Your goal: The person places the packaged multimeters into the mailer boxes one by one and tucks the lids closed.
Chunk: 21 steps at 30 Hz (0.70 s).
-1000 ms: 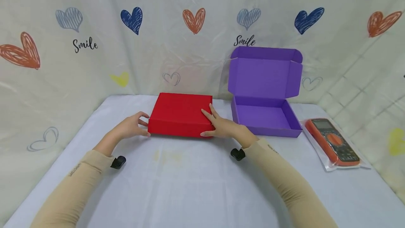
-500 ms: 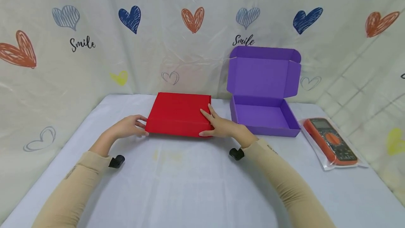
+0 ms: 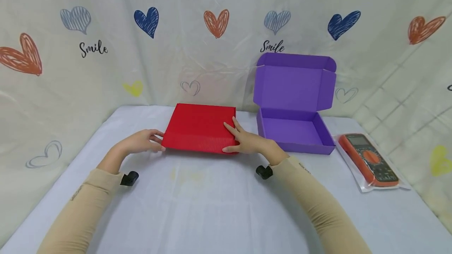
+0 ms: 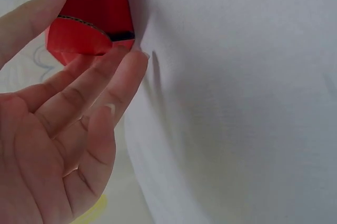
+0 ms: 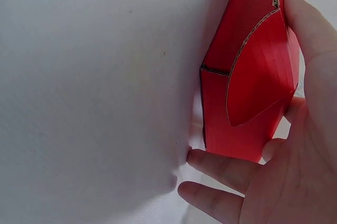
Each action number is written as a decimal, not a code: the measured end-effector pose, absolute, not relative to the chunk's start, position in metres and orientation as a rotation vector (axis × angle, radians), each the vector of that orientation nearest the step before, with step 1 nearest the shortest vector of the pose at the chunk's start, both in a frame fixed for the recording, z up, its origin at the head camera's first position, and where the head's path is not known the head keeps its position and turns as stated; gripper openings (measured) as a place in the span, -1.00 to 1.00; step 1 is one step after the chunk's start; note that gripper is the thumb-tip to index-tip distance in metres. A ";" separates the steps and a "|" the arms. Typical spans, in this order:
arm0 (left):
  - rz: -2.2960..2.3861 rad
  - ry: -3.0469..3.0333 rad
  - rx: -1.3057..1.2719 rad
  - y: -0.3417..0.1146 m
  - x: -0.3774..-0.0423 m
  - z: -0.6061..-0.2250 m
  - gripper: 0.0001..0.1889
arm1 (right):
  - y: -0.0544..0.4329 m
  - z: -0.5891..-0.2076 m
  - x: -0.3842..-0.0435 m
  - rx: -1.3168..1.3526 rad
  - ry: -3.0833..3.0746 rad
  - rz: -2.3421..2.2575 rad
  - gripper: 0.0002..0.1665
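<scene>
A red cardboard box [image 3: 202,124] lies on the white-covered table in the head view, its lid down and its front flap [image 3: 197,144] slanting outward. Both wrist views look into the dark gap behind that flap, with a rounded side tab [image 5: 260,71] showing at the right end. My left hand [image 3: 141,142] is at the box's front left corner, fingers loosely extended, fingertips right at its side. Spread fingers of my right hand [image 3: 248,140] lie over the right edge of the lid, with the thumb against the flap's right end.
A purple box [image 3: 296,132] stands to the right with its lid raised. Beside it lies an orange and black multimeter [image 3: 370,158] in a clear plastic bag. Behind the table [image 3: 212,207] hangs a pale sheet [image 3: 226,66] printed with hearts.
The red box's front flap has swung outward from its upright position against the front. My left hand has shifted slightly left; my right hand has stayed at the right edge.
</scene>
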<state>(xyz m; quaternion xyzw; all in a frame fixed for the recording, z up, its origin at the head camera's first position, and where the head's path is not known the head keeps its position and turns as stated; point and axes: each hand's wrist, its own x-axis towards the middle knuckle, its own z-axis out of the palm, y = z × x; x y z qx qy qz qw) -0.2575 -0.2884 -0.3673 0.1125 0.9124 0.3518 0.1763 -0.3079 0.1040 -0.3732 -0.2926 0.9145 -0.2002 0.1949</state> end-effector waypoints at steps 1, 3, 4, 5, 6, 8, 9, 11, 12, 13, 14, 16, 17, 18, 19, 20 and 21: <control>0.998 2.580 0.329 -0.289 -0.258 -0.367 -0.30 | 0.104 -0.373 -0.309 -0.823 2.564 -0.562 0.24; 0.999 2.570 0.346 -0.290 -0.260 -0.366 -0.33 | 0.105 -0.372 -0.310 -0.827 2.560 -0.566 0.24; 1.001 2.562 0.352 -0.290 -0.260 -0.365 -0.34 | 0.105 -0.372 -0.310 -0.823 2.557 -0.567 0.24; 1.002 2.552 0.359 -0.290 -0.261 -0.365 -0.35 | 0.106 -0.372 -0.310 -0.823 2.551 -0.570 0.24; 1.003 2.542 0.363 -0.291 -0.261 -0.365 -0.35 | 0.106 -0.372 -0.311 -0.825 2.547 -0.571 0.25; 1.006 2.526 0.363 -0.291 -0.261 -0.364 -0.36 | 0.106 -0.371 -0.310 -0.821 2.540 -0.578 0.25; 1.007 2.520 0.361 -0.291 -0.261 -0.363 -0.36 | 0.106 -0.371 -0.310 -0.823 2.537 -0.578 0.25; 1.004 2.514 0.358 -0.291 -0.260 -0.361 -0.36 | 0.106 -0.372 -0.311 -0.826 2.532 -0.576 0.25; 1.004 2.512 0.352 -0.291 -0.260 -0.360 -0.36 | 0.106 -0.371 -0.311 -0.829 2.532 -0.576 0.25; 1.002 2.510 0.347 -0.291 -0.260 -0.359 -0.36 | 0.106 -0.371 -0.311 -0.829 2.531 -0.577 0.24; 1.002 2.508 0.344 -0.291 -0.259 -0.358 -0.36 | 0.106 -0.371 -0.311 -0.830 2.530 -0.577 0.24; 1.002 2.504 0.342 -0.291 -0.259 -0.356 -0.35 | 0.106 -0.370 -0.311 -0.830 2.530 -0.579 0.24; 1.005 2.500 0.337 -0.290 -0.259 -0.356 -0.34 | 0.106 -0.369 -0.310 -0.829 2.531 -0.580 0.24; 1.009 2.497 0.332 -0.290 -0.260 -0.356 -0.34 | 0.106 -0.369 -0.310 -0.828 2.532 -0.579 0.24; 1.012 2.494 0.328 -0.290 -0.260 -0.356 -0.33 | 0.107 -0.369 -0.310 -0.827 2.533 -0.577 0.24; 1.017 2.492 0.323 -0.290 -0.261 -0.356 -0.33 | 0.107 -0.369 -0.310 -0.827 2.534 -0.574 0.24; 1.021 2.490 0.318 -0.289 -0.261 -0.356 -0.32 | 0.107 -0.369 -0.310 -0.827 2.536 -0.571 0.24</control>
